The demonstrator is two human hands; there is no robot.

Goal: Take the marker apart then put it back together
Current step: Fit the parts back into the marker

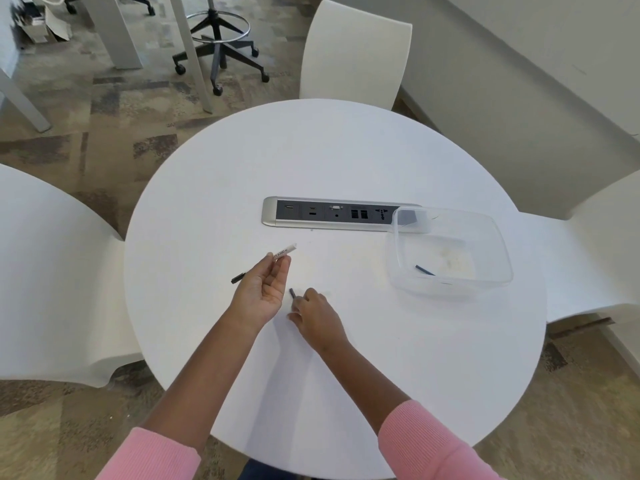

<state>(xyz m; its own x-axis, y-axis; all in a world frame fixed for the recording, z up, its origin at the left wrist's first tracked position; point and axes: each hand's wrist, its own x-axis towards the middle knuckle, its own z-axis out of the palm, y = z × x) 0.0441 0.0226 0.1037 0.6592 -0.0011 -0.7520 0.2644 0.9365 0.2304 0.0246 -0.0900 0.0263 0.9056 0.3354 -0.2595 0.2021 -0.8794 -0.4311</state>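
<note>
My left hand (264, 292) holds the white marker barrel (286, 251) above the round white table (346, 161); the barrel's white end points up and to the right, and a dark end (238, 278) sticks out to the left behind the hand. My right hand (313, 315) rests on the table just to the right, its fingertips pinching a small dark marker piece (292, 293). Another dark piece (424, 270) lies inside the clear plastic container (498, 244) to the right.
A silver power and data strip (270, 211) is set into the table's middle, partly under the container's corner. White chairs stand at the left (52, 258), far side (356, 50) and right (602, 244). An office stool (221, 39) stands on the carpet beyond.
</note>
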